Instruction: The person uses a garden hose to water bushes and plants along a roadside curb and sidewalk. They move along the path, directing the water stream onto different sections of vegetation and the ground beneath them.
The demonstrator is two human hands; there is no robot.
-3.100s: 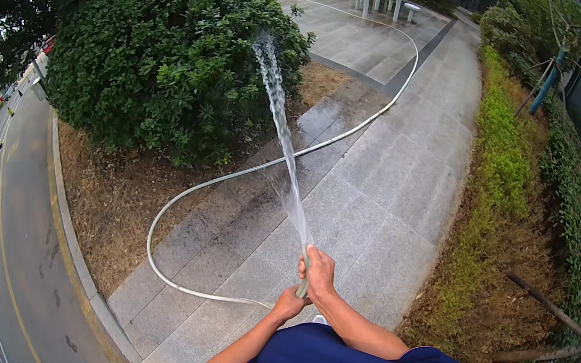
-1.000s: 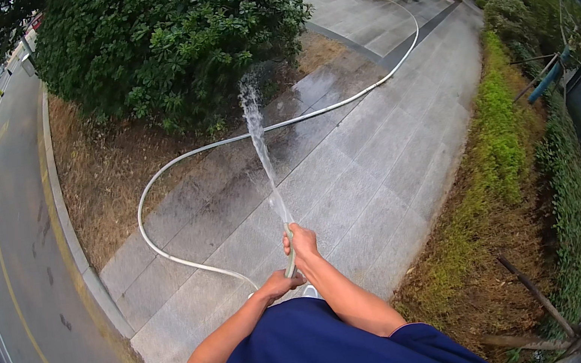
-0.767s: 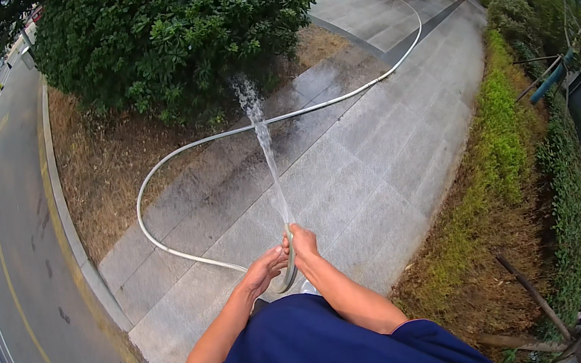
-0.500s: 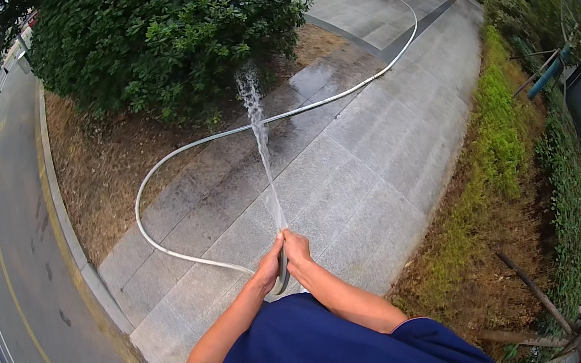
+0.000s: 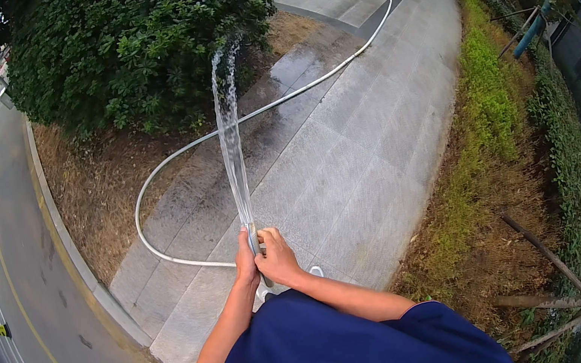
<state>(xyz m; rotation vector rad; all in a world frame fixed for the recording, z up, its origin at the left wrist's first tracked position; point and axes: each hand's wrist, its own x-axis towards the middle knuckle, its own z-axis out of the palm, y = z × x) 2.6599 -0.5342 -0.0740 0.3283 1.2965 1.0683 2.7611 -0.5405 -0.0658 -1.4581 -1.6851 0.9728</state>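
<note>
Both of my hands are together in front of me on the end of a pale garden hose [image 5: 197, 261]. My left hand [image 5: 245, 260] wraps the hose from its left side, with the thumb up near the mouth. On the other side, my right hand [image 5: 275, 257] is closed around it, fingers bent. A jet of water [image 5: 233, 152] shoots forward from the hose mouth, splits into strands and reaches a large green bush [image 5: 147, 44]. The rest of the hose loops left over the paving, then curves away to the far right.
Grey stone paving [image 5: 350, 172] runs ahead, darkened by wet near the bush. Dry soil [image 5: 79, 192] and a kerb [image 5: 93, 277] border a road [image 5: 40, 282] with small yellow-black markers at left. On the right lie a planted strip [image 5: 486, 120] and wooden poles [image 5: 540, 244]. White benches stand far off.
My hands and the hose end have shifted left and turned more upward. The water now arcs higher and in separate strands. My right hand's fingers have moved on the hose. My shoes have come into view.
</note>
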